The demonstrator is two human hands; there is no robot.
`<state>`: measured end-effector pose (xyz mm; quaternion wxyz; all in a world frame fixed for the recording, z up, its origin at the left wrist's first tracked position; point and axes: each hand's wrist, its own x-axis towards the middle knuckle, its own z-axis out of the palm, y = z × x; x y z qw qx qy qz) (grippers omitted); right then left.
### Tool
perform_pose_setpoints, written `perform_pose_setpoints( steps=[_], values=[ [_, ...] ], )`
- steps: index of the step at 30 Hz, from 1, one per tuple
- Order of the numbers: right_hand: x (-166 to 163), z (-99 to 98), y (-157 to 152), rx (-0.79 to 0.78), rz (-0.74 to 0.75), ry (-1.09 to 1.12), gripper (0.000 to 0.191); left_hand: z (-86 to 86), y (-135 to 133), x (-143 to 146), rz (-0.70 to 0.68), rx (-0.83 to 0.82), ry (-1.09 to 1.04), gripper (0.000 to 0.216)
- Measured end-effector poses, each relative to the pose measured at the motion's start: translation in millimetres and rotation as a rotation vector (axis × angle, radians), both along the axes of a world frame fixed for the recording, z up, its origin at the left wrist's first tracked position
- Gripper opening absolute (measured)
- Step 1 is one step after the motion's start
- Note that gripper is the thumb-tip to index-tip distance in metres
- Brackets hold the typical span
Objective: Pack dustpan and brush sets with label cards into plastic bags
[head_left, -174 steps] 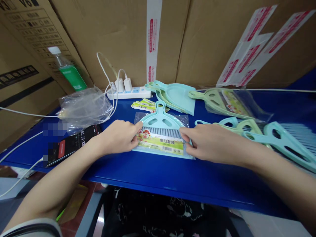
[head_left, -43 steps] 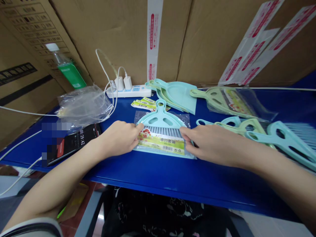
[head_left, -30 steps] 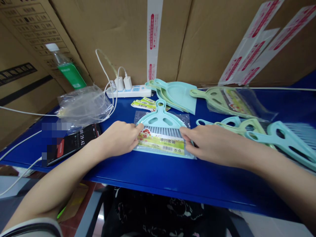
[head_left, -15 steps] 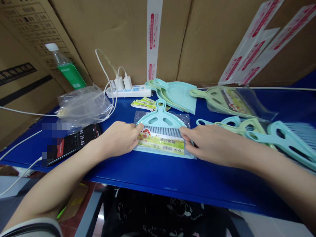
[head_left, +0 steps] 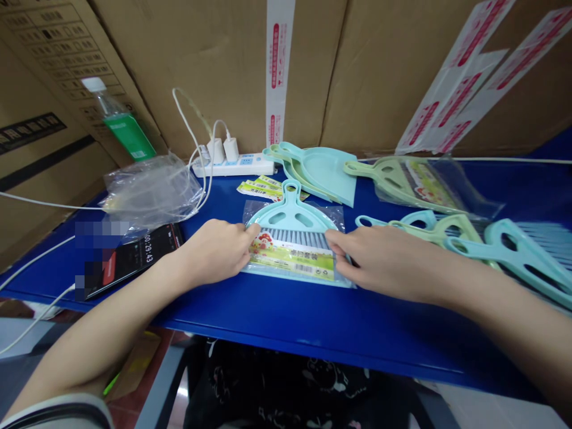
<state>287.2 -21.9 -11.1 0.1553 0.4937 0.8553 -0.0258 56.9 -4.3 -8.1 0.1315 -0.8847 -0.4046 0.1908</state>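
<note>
In the head view, a light-blue brush and dustpan set (head_left: 292, 221) lies on the blue table in a clear plastic bag. Its grey-blue bristles show above a green and yellow printed card (head_left: 295, 261). My left hand (head_left: 218, 251) is closed on the left edge of the bagged set, thumb on top. On the right edge my right hand (head_left: 364, 257) grips it too, fingers curled. The set's handle loop points away from me and sticks out past the bag.
Behind stand stacked dustpans (head_left: 326, 173), several cards (head_left: 257, 188) and a power strip (head_left: 236, 165). Loose brushes (head_left: 509, 244) and a bagged green set (head_left: 415, 182) lie right. Left are plastic bags (head_left: 152, 190), a phone (head_left: 138, 256) and a bottle (head_left: 127, 134). Cardboard boxes (head_left: 214, 53) wall the back.
</note>
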Motion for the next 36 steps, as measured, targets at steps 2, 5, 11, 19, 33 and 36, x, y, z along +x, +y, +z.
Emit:
perform_pose_setpoints(
  steps=[2,5,11,19,33,36],
  values=[
    [0.1,0.3,0.1,0.002,-0.001,0.002,0.016,-0.4,-0.1,-0.2,0.002,0.002,-0.001,0.024],
    [-0.1,0.4,0.4,-0.009,-0.014,-0.006,0.015,-1.5,-0.5,-0.4,0.01,0.006,0.003,0.023],
    [-0.9,0.7,1.1,-0.016,-0.016,-0.006,0.015,-1.5,-0.9,0.4,0.012,0.0,-0.002,0.023],
    [-1.2,-0.2,1.3,0.012,0.003,0.015,0.015,-1.0,-1.5,0.3,0.019,-0.002,-0.003,0.023],
    [-0.6,-1.7,0.9,0.02,0.014,0.012,0.015,-1.4,-0.7,-0.6,0.013,-0.001,0.004,0.023],
    [-1.0,-0.9,1.3,-0.005,-0.007,-0.008,0.015,-1.2,-0.4,-0.4,0.014,0.0,0.006,0.023]
  ],
)
